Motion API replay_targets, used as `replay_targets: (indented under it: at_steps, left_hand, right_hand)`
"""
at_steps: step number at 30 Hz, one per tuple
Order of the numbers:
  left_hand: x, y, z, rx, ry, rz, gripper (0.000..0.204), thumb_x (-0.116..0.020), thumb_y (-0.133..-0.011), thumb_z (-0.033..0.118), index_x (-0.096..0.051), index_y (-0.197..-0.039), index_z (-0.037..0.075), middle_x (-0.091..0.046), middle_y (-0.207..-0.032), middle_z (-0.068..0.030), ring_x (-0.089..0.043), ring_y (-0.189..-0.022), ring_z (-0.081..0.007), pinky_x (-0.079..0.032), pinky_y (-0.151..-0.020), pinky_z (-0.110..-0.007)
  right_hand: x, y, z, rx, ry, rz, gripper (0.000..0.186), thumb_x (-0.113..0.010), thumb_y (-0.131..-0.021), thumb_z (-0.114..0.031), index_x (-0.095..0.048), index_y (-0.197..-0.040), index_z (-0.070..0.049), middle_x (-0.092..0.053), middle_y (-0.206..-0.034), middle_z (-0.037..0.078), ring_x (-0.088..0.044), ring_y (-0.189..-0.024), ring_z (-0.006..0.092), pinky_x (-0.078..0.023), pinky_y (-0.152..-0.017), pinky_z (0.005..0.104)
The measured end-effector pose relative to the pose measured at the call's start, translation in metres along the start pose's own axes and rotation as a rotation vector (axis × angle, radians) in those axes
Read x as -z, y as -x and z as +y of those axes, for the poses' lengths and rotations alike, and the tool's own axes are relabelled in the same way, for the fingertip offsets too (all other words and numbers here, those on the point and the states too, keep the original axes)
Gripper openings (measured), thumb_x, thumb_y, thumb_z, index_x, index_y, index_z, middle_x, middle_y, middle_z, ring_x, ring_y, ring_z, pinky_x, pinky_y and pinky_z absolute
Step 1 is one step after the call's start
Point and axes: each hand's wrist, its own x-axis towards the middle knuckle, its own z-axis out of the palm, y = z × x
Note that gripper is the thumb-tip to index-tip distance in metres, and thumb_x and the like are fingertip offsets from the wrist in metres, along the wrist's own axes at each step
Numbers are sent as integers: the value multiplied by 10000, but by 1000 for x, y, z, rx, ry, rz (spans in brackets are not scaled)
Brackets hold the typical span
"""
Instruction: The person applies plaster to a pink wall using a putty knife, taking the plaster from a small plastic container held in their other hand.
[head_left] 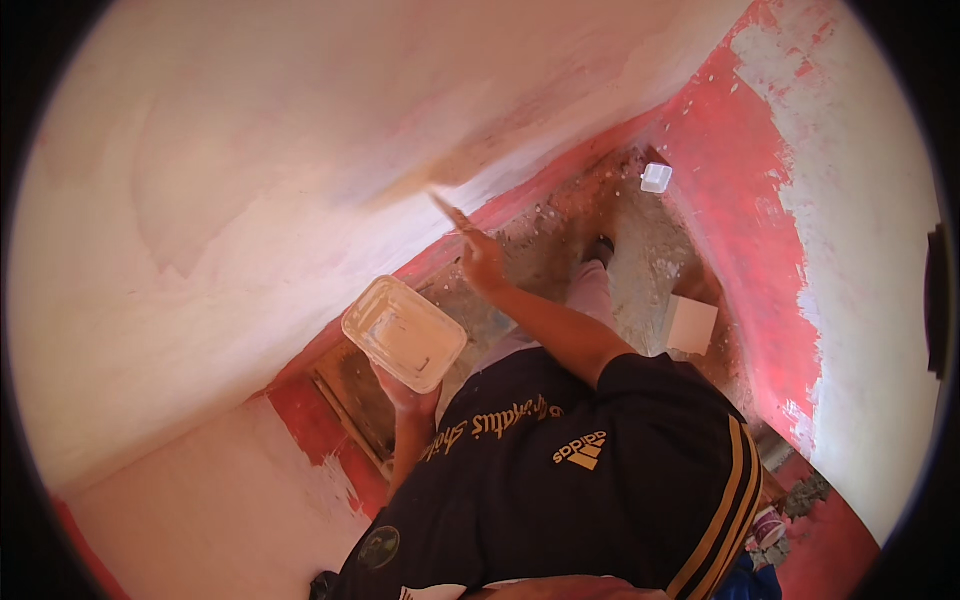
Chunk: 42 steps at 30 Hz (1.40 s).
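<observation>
Our left hand (410, 394) cradles a tub (405, 333) from below; apart, our right hand (484, 263) grips a thin tool (447, 208). We judge the tub light, slightly flexible, best held underneath.

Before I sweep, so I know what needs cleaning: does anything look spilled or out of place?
Yes. The floor is speckled pale, as if something had dripped or flaked. A white box sits near the far corner, perhaps forgotten. The red wall looks patchy: its pale coating ends raggedly. The tub in the left hand is smeared inside.
</observation>
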Motion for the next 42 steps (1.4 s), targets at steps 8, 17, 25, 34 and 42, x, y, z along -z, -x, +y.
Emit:
replay_targets:
  at_steps: [8, 17, 25, 34, 42]
  left_hand:
    - [5, 5, -7, 5, 71, 90, 545, -413, -1026, 515, -469, -1425, 147, -552, -1387, -37, -549, -1261, -259, -473, -1041, -483]
    - [-2, -1, -10, -25, 39, 93, 555, -406, -1022, 538, -473, -1420, 158, -556, -1373, -29, -551, -1251, -256, -479, -1022, -481]
    - [-6, 1, -12, -107, 151, 26, 559, -424, -1028, 514, -443, -1447, 143, -540, -1405, -39, -535, -1281, -255, -455, -1070, -454]
    - [0, -1, -12, -51, 145, 45, 555, -415, -1020, 528, -462, -1432, 160, -555, -1369, -23, -539, -1266, -259, -480, -1015, -496]
    - [-11, -9, -13, -123, 120, -84, 615, -430, -1013, 546, -413, -1479, 145, -529, -1422, -60, -529, -1295, -290, -450, -1077, -512]
  right_hand:
    - [163, -229, 52, -243, 97, 522, 413, -478, -1026, -224, -560, -1368, -9, -640, -1181, 261, -626, -1032, 396, -493, -909, 468]
    - [-23, -71, 18, -199, 84, 339, 460, -486, -1005, -138, -497, -1462, -86, -642, -1288, 200, -671, -1075, 364, -534, -893, 421]
    - [41, -84, 72, -390, 260, 215, 436, -478, -1011, -166, -516, -1438, -87, -628, -1194, 220, -628, -1056, 377, -510, -896, 435]
    - [49, -155, 5, -349, 115, 320, 447, -512, -1005, -179, -532, -1451, -155, -650, -753, 168, -629, -683, 281, -515, -696, 425]
    - [67, 4, 7, -76, 333, -123, 337, -499, -1041, -234, -602, -1290, -32, -656, -1043, 178, -642, -879, 295, -517, -812, 377]
